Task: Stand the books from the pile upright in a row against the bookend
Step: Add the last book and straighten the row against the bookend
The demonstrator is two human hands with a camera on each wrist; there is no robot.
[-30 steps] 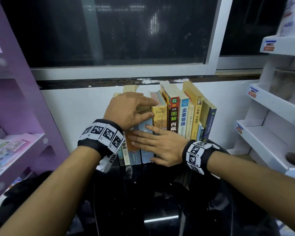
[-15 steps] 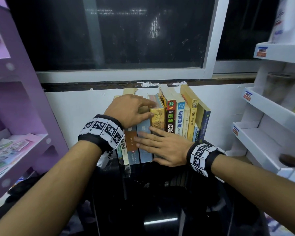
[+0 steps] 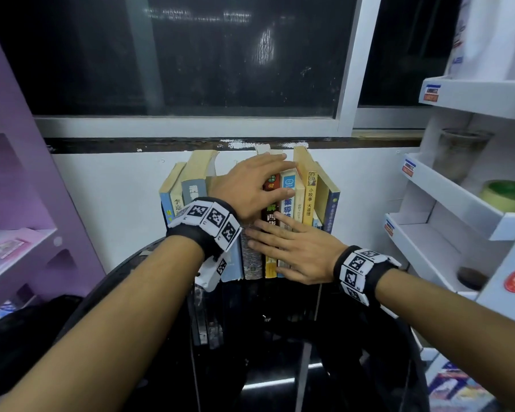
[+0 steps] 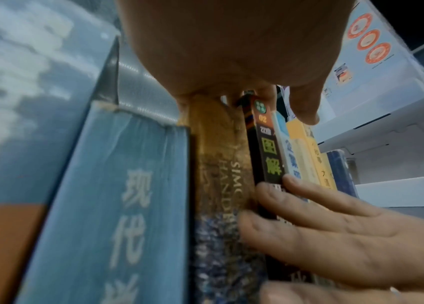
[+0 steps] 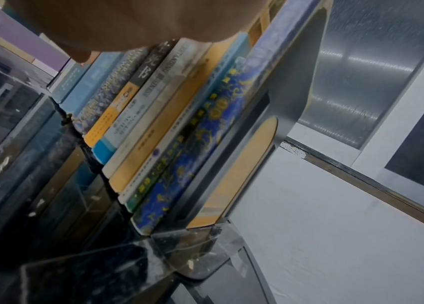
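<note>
A row of books [image 3: 308, 197] stands upright on the black glossy table [image 3: 250, 352], spines facing me. My left hand [image 3: 259, 179] lies across the tops of the middle books with its fingers straight; its thumb [image 4: 304, 107] touches a light-blue spine. My right hand [image 3: 283, 245] presses flat against the lower spines, fingers pointing left, over the dark book with green characters [image 4: 267, 156]. At the right end a patterned dark-blue book [image 5: 205, 144] leans on the grey metal bookend [image 5: 296, 82]. In the head view the books hide the bookend.
A purple shelf unit [image 3: 18, 173] stands close on the left. White display shelves [image 3: 458, 203] on the right hold a glass jar [image 3: 461, 153] and a green roll [image 3: 509, 194]. Behind the books are a white wall and a dark window [image 3: 191, 55].
My left hand has slid right along the book tops, uncovering the blue and grey books at the left. My right hand has stayed flat on the lower spines, shifting slightly right.
</note>
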